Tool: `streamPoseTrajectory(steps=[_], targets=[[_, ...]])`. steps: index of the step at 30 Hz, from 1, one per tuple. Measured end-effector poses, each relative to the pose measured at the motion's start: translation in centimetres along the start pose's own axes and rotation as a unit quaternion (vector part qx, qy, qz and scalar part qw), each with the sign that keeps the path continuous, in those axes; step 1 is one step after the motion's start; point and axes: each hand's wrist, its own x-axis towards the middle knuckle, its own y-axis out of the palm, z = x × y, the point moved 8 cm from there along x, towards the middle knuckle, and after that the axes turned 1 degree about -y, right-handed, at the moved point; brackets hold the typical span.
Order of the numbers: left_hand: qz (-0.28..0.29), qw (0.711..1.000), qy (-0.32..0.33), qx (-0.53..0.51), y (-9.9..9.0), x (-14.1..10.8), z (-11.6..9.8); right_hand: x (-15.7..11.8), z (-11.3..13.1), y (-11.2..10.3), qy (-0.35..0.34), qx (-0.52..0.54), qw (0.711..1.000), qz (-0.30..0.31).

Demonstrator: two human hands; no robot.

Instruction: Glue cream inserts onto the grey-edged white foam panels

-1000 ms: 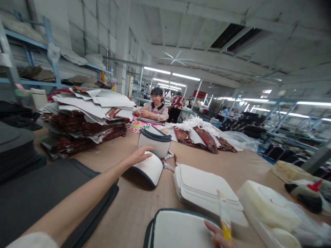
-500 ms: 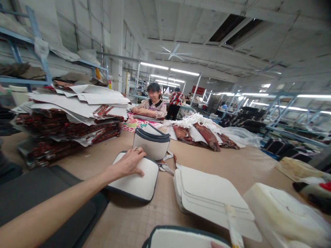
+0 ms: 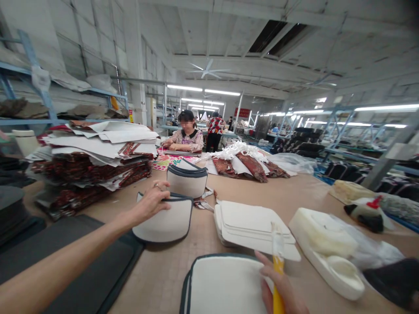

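The dark-edged white panel is now tilting up more steeply, its pale face pointing near, its long axis running left to right. The left hand is gripping its far edge; the right hand is holding a brush. Bare desk is separating the panel from pale sheets rightward.

A brown, flat desk spreads beneath the left hand. Beyond that hand to its left, blue metal shelving stands before a dull white wall. High beyond the hand hang a white-bladed ceiling fan and long, glowing tube lights, under a pale ceiling with dark openings.
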Motion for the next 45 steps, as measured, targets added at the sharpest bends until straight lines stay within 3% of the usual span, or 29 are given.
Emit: streamPoseTrajectory(steps=[3,5,7,9,12,15,19,23,26,28,32,35,38,42,44,45], targets=[[-0.062,0.997,-0.028,-0.037,-6.1,0.9,0.1,2.7,1.5,-1.6,-0.026,0.006,1.000,0.007],[-0.084,0.993,-0.037,-0.073,-9.8,1.3,-1.7,5.6,2.8,-3.1,0.005,0.011,1.000,0.020],[-0.067,0.982,-0.027,-0.173,-11.7,1.2,-5.3,8.8,4.6,-4.6,0.050,0.042,0.998,0.019],[-0.007,0.955,0.003,-0.295,-11.7,0.8,-10.4,11.7,6.7,-5.5,0.071,0.153,0.985,0.020],[0.117,0.904,0.046,-0.408,-9.1,-0.1,-17.4,13.4,7.9,-5.9,0.142,0.288,0.947,0.025],[0.230,0.868,0.054,-0.437,-4.9,-0.8,-19.9,11.7,5.7,-7.2,0.228,0.310,0.923,-0.033],[0.344,0.842,0.056,-0.412,1.8,-1.9,-17.6,6.3,0.0,-7.6,0.329,0.252,0.908,-0.069],[0.335,0.875,0.024,-0.348,8.3,-2.8,-13.7,1.4,-3.6,-6.0,0.353,0.189,0.916,-0.015],[0.334,0.888,0.006,-0.317,12.0,-3.5,-12.8,-0.8,-4.5,-5.1,0.324,0.081,0.941,0.050],[0.310,0.905,0.005,-0.291,12.9,-3.8,-13.2,-1.6,-4.9,-4.4,0.298,-0.020,0.948,0.112],[0.258,0.937,0.048,-0.230,12.2,-4.6,-16.0,-2.2,-5.3,-3.2,0.256,-0.134,0.939,0.186],[0.308,0.938,0.066,-0.144,12.7,-6.2,-17.9,-2.2,-5.2,-3.1,0.215,-0.186,0.940,0.186],[0.344,0.931,0.050,-0.109,13.5,-7.2,-18.1,-1.7,-4.7,-3.9,0.163,-0.191,0.958,0.139],[0.351,0.927,0.053,-0.119,14.1,-7.5,-17.0,2.0,-3.1,-4.4,0.144,-0.058,0.984,0.084],[0.299,0.941,0.079,-0.135,13.5,-7.0,-16.6,6.0,-1.1,-3.7,0.144,-0.018,0.986,0.083],[0.263,0.949,0.103,-0.144,13.0,-6.6,-16.5,8.1,0.2,-2.6,0.157,0.026,0.980,0.122]])
